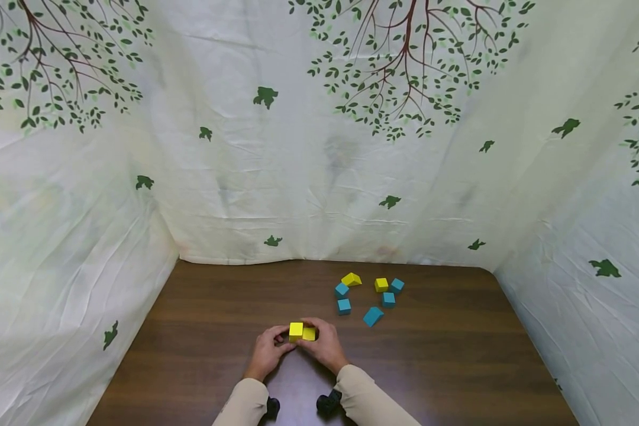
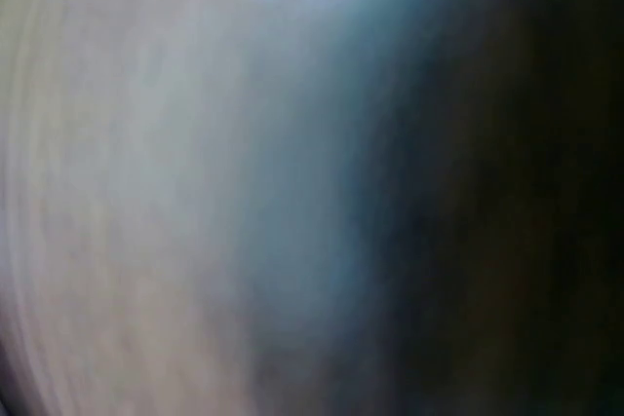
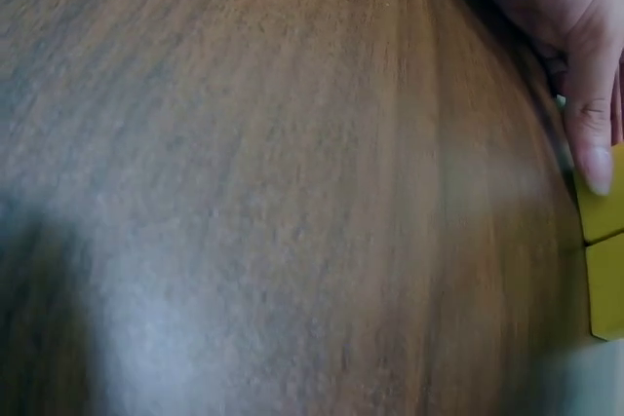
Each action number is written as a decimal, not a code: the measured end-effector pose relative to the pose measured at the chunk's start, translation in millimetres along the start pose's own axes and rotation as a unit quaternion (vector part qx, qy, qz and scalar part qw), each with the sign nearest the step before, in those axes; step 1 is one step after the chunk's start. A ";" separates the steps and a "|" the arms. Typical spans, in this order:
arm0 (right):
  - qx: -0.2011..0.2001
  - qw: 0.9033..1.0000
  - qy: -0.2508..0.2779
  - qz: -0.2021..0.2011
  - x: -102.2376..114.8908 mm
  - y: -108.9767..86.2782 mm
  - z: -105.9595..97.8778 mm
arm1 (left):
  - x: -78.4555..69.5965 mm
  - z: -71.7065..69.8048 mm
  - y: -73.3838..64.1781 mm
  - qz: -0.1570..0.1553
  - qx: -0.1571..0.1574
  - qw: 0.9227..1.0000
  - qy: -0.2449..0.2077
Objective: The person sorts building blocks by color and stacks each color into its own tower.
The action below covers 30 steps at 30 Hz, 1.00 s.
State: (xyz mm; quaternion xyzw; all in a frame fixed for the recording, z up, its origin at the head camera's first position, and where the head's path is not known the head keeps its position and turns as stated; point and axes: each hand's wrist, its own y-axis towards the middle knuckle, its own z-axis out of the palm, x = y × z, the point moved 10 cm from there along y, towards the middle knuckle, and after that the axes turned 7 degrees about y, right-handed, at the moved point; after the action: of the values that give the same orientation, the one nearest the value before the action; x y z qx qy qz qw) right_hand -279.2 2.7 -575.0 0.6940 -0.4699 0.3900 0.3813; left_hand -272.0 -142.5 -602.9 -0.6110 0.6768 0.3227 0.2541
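Observation:
Two yellow blocks sit side by side between the hands near the middle of the table. My left hand (image 1: 268, 353) pinches the left yellow block (image 1: 296, 331) from its left side with curled fingers and thumb. On the other side, my right hand (image 1: 325, 346) grips the right yellow block (image 1: 309, 334) between thumb and fingers. The right wrist view shows the right hand's thumb (image 3: 592, 133) against one yellow block (image 3: 603, 216), with the other yellow block (image 3: 607, 289) touching it. The left wrist view is too blurred to show a hand.
Beyond the right hand lie several loose blocks on the brown table (image 1: 458, 343): a yellow triangular block (image 1: 352, 279), a yellow cube (image 1: 381, 285), a larger blue block (image 1: 373, 316) and several blue cubes (image 1: 344, 306). A leaf-printed cloth (image 1: 309, 177) hangs around the table.

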 end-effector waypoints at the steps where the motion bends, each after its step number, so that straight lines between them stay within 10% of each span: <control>1: -0.002 1.000 0.005 0.000 -0.9 -0.5 -1.4 | 0.6 0.0 0.1 -0.001 0.001 1.000 0.000; 8: -0.014 1.000 0.005 -0.008 -4.9 -10.7 -35.8 | 3.8 1.3 0.8 -0.012 0.003 1.000 0.003; 17: -0.101 0.993 -0.029 -0.053 -15.9 -17.9 -130.8 | 0.3 -0.5 0.5 -0.007 -0.005 1.000 0.006; 30: -0.128 0.988 -0.086 0.030 -59.6 30.0 -207.0 | 1.0 -1.0 -0.5 -0.023 0.002 1.000 0.007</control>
State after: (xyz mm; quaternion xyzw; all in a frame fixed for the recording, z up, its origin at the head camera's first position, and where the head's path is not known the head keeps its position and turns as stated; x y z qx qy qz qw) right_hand -360.7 201.3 -539.9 0.6561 -0.5675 0.2767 0.4134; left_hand -271.7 -144.0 -603.0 -0.6284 0.6646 0.3110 0.2582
